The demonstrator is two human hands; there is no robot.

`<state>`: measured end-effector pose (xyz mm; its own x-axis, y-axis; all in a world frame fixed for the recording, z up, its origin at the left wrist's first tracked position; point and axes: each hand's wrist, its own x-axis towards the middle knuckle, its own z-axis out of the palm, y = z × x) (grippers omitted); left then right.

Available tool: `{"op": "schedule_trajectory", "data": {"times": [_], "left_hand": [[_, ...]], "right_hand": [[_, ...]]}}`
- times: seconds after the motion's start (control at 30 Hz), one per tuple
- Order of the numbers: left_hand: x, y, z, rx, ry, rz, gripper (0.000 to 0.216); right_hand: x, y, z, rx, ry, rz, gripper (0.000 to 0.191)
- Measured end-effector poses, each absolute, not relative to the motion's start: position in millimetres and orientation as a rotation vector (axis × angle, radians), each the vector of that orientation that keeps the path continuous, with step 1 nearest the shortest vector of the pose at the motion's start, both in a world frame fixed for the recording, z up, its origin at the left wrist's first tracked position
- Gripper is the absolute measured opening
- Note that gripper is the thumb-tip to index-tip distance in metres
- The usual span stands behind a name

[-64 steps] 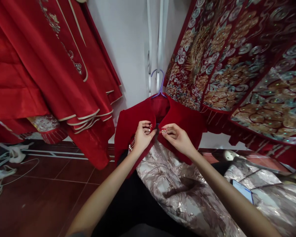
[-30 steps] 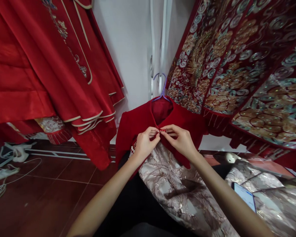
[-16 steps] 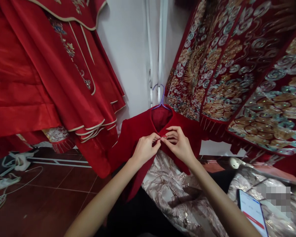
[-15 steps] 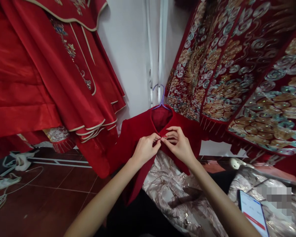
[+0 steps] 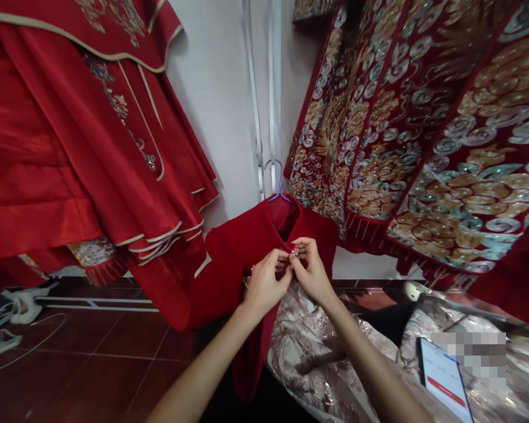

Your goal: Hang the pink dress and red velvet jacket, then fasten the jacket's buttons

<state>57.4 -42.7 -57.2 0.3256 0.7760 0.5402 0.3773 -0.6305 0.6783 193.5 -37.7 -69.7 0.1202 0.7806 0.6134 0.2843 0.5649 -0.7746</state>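
Note:
A small red velvet jacket (image 5: 233,252) hangs on a purple hanger (image 5: 275,179) in front of me. My left hand (image 5: 264,285) and my right hand (image 5: 311,273) meet at its front opening just below the collar. Both pinch the two front edges together around a small pearly clasp (image 5: 295,251). The fingers of both hands are closed on the cloth. The jacket's lower part hangs down in front of a pale sequined fabric (image 5: 312,352).
Plain red robes with cream trim (image 5: 92,153) hang at the left. Heavily embroidered red and gold garments (image 5: 423,129) hang at the right. A lit phone (image 5: 443,376) lies on the pale fabric at the lower right. White cables (image 5: 9,329) lie on the brown tiled floor.
My hands have drawn closer together at the jacket's front, closing its opening. The view has tilted, so the jacket and hands sit lower in the picture.

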Motion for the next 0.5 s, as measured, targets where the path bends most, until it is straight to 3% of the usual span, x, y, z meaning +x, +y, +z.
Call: {"op": "schedule_trajectory", "data": {"times": [0.1,0.2,0.37,0.5], "left_hand": [[70,-59,-82,1.890,1.040,1.290,0.048],[77,-73,-97,1.854,1.059,1.275,0.064],[69,-76,-97,2.020,1.161,1.205,0.067],[55,-74,-108,2.101,1.338,1.243,0.057]], "right_hand": [[193,-44,-68,-0.971,-1.417,0.481,0.024],[194,-52,-66,-0.957,-1.428,0.527,0.022],[198,-53,-77,-0.901,-1.446,0.645,0.029],[222,-46,-86,-0.922,-1.562,0.757,0.022]]}}
